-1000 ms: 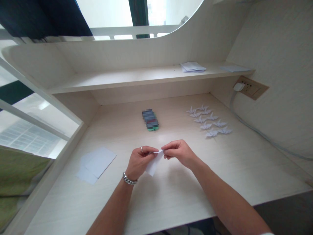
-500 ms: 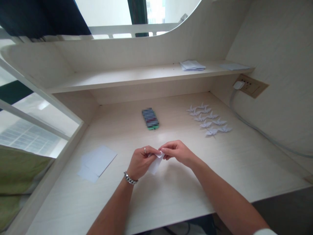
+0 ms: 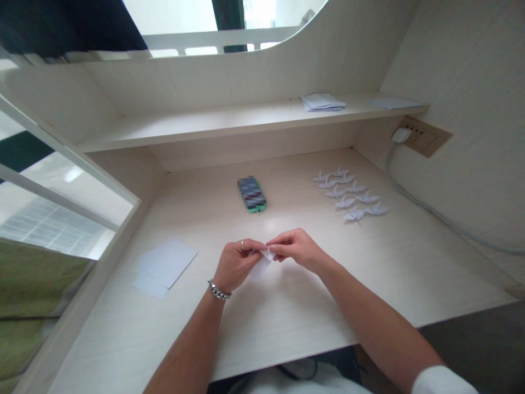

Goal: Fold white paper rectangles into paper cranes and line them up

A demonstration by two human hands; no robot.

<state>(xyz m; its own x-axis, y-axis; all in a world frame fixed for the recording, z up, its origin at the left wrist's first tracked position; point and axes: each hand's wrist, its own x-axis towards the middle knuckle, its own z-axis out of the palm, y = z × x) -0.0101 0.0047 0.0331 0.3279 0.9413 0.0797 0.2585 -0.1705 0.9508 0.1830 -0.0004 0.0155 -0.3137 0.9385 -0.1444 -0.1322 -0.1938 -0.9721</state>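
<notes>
A small white folded paper is held above the desk, between both hands. My left hand, with a ring and a chain bracelet, is closed on its left side, thumb and fingers pinching it. At the paper's upper right corner, my right hand pinches the edge with thumb and forefinger. The fingertips of the two hands nearly meet there. Part of the paper is hidden behind the left fingers. Several folded white paper cranes stand in rows at the right of the desk.
Loose white paper sheets lie at the left of the desk. A blurred-out phone-like object lies behind my hands. More paper rests on the shelf. A cable runs from the wall socket.
Both hands still hold the folded paper, and their fingertips have shifted slightly at its upper corner. The paper's lower part sits a little differently. The whole view has tilted slightly.
</notes>
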